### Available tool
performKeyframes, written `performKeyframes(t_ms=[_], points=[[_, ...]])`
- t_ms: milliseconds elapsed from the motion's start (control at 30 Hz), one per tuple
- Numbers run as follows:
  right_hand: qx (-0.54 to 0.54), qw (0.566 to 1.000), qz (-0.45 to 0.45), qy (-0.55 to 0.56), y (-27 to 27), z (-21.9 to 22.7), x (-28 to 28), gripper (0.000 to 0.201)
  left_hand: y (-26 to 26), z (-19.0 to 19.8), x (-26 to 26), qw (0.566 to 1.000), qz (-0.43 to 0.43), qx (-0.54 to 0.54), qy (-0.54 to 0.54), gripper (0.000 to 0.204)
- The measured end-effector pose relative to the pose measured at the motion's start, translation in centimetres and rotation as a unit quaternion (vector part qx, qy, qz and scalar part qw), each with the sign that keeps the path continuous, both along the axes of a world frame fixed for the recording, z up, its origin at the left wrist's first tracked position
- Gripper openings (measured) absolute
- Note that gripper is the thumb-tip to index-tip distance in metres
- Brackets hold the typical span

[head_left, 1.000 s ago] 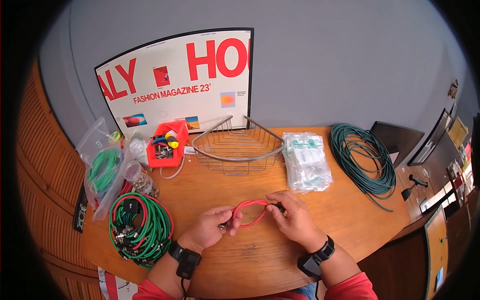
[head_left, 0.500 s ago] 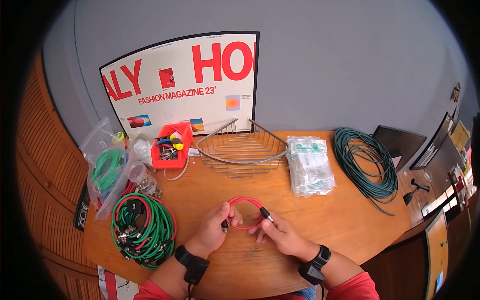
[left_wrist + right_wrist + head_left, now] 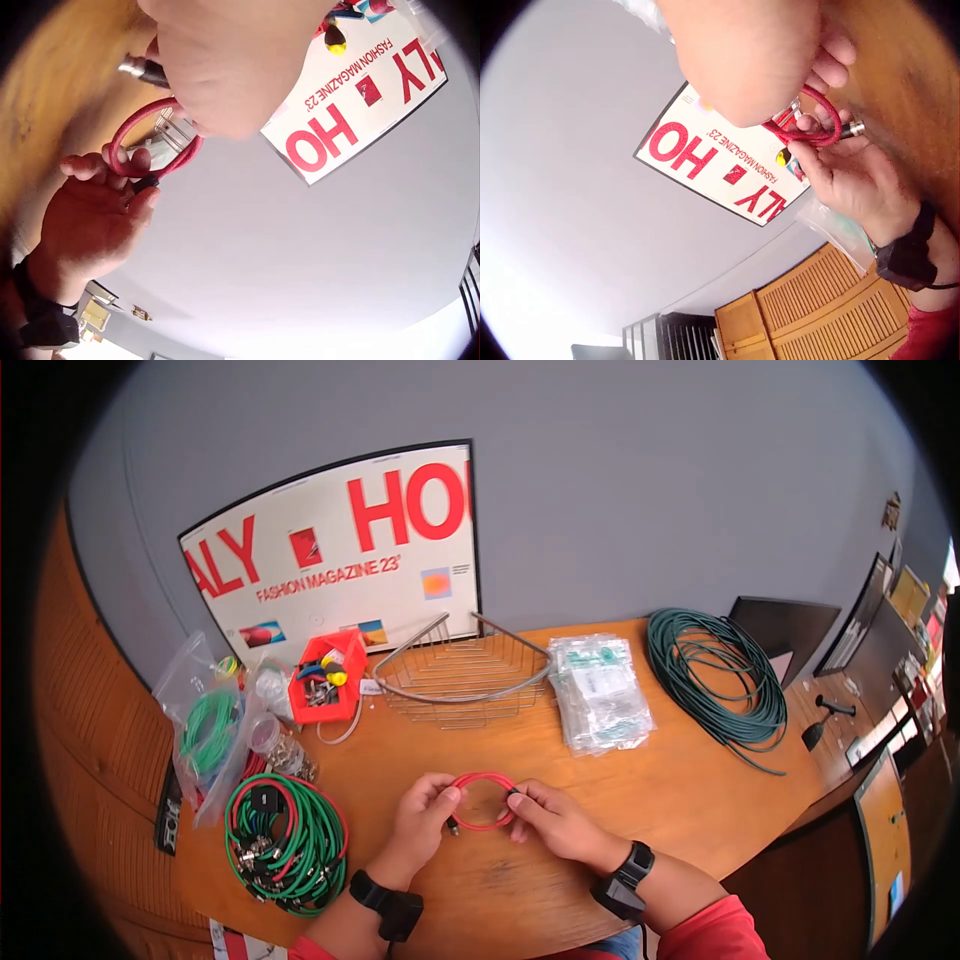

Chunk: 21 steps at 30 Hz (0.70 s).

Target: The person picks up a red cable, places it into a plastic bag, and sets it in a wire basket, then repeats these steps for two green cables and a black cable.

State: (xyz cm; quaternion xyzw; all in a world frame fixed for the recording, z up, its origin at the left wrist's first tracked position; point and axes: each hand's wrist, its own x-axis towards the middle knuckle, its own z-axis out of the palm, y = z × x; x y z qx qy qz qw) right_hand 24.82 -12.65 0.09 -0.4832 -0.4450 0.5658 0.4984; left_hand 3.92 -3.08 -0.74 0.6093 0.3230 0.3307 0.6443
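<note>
Between both hands, above the front middle of the wooden table, a short red cable point(image 3: 482, 774) is wound into a small loop. My left hand point(image 3: 424, 822) pinches the loop's left side between thumb and fingers. One black end with a metal connector point(image 3: 853, 130) sticks out below that hand's fingers. On the opposite side my right hand point(image 3: 562, 821) pinches the loop, its thumb over the other black end point(image 3: 145, 184). In the left wrist view the red loop point(image 3: 113, 154) bridges the two hands.
Left of the hands lies a coiled bundle of green and red cables point(image 3: 330, 840). Behind stand a red bin point(image 3: 325, 712), a wire corner basket point(image 3: 470, 698) and a stack of clear plastic bags point(image 3: 600, 705). A dark green cable coil point(image 3: 665, 645) lies at right.
The red cable has been drawn into a smaller, rounder loop. My right hand has shifted its grip, its thumb now covering the black end that showed half a second ago. The head view has tilted slightly.
</note>
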Motion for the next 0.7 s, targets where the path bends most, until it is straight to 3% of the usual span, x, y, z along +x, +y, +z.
performKeyframes(t_ms=[67, 267, 400, 467, 500, 567, 700], points=[[-0.005, 0.999, -0.007, -0.051, 0.2, 0.2, 0.7, 0.034, 0.4, -0.6, 0.1, 0.996, 0.066, 0.047, -0.037, 0.017], [-0.006, 0.994, 0.018, -0.111, 0.9, -1.2, 1.9, 0.038, 0.8, 0.0, 0.4, 0.992, 0.08, 0.094, -0.021, 0.021], [0.044, 0.973, 0.032, -0.224, 0.7, -0.9, 2.2, 0.04, 0.4, 2.2, 2.9, 0.99, 0.03, 0.134, 0.033, 0.024], [0.059, 0.972, 0.026, -0.227, 0.8, -1.1, 2.3, 0.042, 0.5, 4.6, 5.7, 0.976, -0.052, 0.188, 0.097, 0.029], [0.074, 0.969, 0.027, -0.233, 0.7, -1.0, 2.3, 0.042, 0.8, 5.6, 7.3, 0.975, -0.054, 0.189, 0.1, 0.029], [0.091, 0.967, 0.026, -0.237, 0.7, -1.0, 2.3, 0.041, 1.6, 7.2, 10.9, 0.945, -0.13, 0.225, 0.2, 0.034], [0.095, 0.96, 0.02, -0.261, 1.0, -2.0, 2.4, 0.034, 2.4, 7.5, 17.3, 0.917, -0.155, 0.262, 0.257, 0.042]])
